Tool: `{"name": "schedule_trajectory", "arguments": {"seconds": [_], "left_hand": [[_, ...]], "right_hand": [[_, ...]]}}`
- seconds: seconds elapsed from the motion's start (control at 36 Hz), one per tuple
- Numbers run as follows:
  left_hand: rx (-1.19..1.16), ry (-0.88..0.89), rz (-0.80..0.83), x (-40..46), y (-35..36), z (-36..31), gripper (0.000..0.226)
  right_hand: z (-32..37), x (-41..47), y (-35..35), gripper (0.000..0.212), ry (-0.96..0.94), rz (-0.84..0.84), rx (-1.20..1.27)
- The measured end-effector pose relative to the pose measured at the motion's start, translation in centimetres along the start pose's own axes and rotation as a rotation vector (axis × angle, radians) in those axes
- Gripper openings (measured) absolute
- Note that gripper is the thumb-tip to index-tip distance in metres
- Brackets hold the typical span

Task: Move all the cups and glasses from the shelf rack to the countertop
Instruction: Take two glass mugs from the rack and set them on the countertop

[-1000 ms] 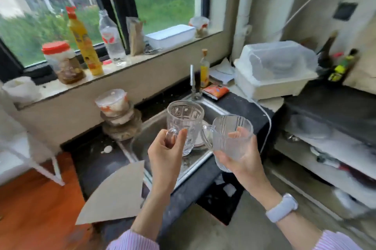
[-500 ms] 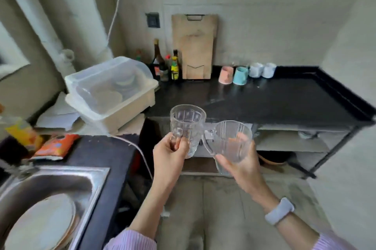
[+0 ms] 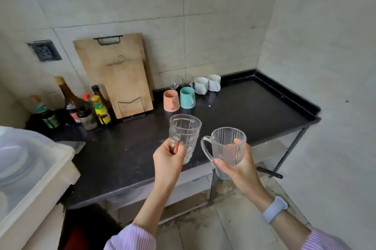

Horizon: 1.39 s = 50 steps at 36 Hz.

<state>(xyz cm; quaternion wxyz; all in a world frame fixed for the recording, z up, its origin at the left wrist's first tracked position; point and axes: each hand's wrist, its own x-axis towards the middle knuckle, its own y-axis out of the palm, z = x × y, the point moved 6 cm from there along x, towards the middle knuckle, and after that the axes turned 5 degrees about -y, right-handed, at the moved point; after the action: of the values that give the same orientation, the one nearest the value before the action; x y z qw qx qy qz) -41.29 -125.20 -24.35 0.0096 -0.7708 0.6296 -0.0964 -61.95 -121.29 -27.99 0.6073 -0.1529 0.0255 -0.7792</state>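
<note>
Left hand: the left hand (image 3: 169,160) is closed on the handle of a clear dimpled glass mug (image 3: 185,136), held upright above the front part of the black stone surface (image 3: 254,111).
Right hand: the right hand (image 3: 237,167) is wrapped round the body of a clear ribbed glass mug (image 3: 228,144), its handle pointing toward the left hand; this mug hangs over the front edge of the surface.
Already set down: beyond both hands, near the wall, stand a pink cup (image 3: 171,100), a teal cup (image 3: 187,97), two white mugs (image 3: 207,85) and two small glasses (image 3: 183,83).
Step in hand, as I judge it: putting both mugs down.
Doing it well: carry them forward past the edge, lower each flat on its base, short of the cups beyond, and keep the two apart so the glass does not knock.
Release: only once each base rests fully on the surface.
</note>
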Motion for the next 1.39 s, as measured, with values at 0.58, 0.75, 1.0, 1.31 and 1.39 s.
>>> {"name": "schedule_trajectory", "arguments": {"seconds": [0.58, 0.75, 1.0, 1.31, 1.39], "left_hand": [[0.171, -0.16, -0.02, 26.7, 27.5, 11.7, 0.05], [0.204, -0.236, -0.083, 33.5, 32.1, 16.5, 0.05], [0.193, -0.252, -0.165, 38.5, 35.1, 22.5, 0.05], [0.148, -0.26, -0.206, 39.8, 35.4, 24.9, 0.046], [0.141, -0.293, -0.214, 39.9, 35.4, 25.4, 0.042]], "right_hand": [[-21.4, 33.8, -6.1, 0.077, 0.221, 0.045, 0.04], [-26.5, 42.5, -5.9, 0.079, 0.253, 0.044, 0.05], [-32.1, 48.7, -3.0, 0.086, 0.297, 0.082, 0.058], [-33.9, 51.4, -0.4, 0.093, 0.272, 0.118, 0.065], [-33.9, 52.1, 0.1, 0.094, 0.264, 0.128, 0.052]]}}
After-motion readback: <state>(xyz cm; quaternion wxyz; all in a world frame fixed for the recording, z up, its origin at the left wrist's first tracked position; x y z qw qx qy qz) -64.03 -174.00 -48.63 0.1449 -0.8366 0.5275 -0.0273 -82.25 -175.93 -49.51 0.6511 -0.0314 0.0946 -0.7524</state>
